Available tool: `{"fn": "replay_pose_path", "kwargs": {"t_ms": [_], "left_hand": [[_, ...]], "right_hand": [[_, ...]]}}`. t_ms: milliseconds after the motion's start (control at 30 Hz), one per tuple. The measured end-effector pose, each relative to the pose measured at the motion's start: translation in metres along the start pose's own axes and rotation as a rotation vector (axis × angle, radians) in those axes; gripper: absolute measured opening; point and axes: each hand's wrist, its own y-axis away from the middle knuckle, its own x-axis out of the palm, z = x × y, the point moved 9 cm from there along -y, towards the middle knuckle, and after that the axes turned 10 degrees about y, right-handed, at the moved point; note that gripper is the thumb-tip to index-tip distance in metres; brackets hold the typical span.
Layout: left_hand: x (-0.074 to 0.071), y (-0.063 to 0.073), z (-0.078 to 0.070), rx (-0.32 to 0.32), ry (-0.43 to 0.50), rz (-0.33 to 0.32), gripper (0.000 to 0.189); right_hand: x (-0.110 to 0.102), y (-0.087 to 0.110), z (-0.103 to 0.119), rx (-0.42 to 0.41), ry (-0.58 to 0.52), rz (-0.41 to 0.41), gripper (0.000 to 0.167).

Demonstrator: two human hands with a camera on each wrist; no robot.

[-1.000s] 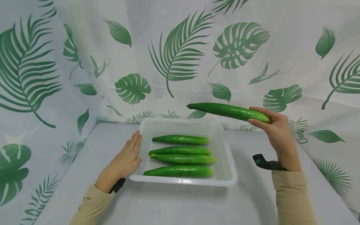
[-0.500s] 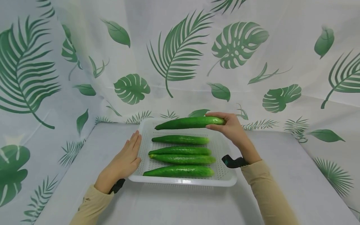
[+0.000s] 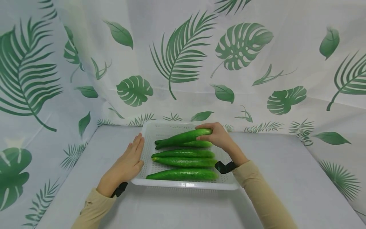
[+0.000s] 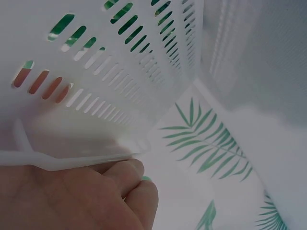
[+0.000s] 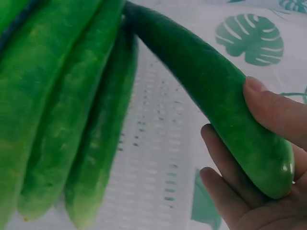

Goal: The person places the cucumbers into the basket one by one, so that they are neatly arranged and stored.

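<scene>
My right hand (image 3: 215,136) grips the pale end of a green cucumber (image 3: 181,137), thumb on one side and fingers on the other. The cucumber slants over the back of a white perforated plastic basket (image 3: 233,178), its dark tip down by the rearmost cucumber there. The right wrist view shows the held cucumber (image 5: 206,72) with its pale end raised in the fingers (image 5: 225,191). Several more cucumbers (image 3: 183,174) lie side by side in the basket. My left hand (image 3: 127,160) rests with extended fingers along the basket's left rim (image 4: 62,162).
The basket stands on a white-covered table (image 3: 183,210). White sheeting with green leaf prints (image 3: 180,54) rises behind and on both sides. A dark wrist camera (image 3: 224,167) on the right arm hangs over the basket's right side.
My right hand has carried the cucumber left and down from the right of the basket to over its back row, tip now lowered. The left hand has stayed at the rim.
</scene>
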Motion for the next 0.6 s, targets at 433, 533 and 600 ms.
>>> {"fn": "replay_pose_path", "kwargs": {"t_ms": [433,533,600], "left_hand": [[0.0,0.0,0.0,0.004,-0.009,-0.004,0.074],[0.0,0.0,-0.001,0.004,-0.007,-0.005,0.074],[0.0,0.001,-0.001,0.002,-0.001,-0.002,0.074]], "right_hand": [[0.009,0.002,-0.022,0.031,-0.068,0.039,0.035],[0.007,0.003,-0.024,0.043,-0.088,0.026,0.035],[0.006,0.003,-0.024,0.045,-0.099,0.026,0.035]]}}
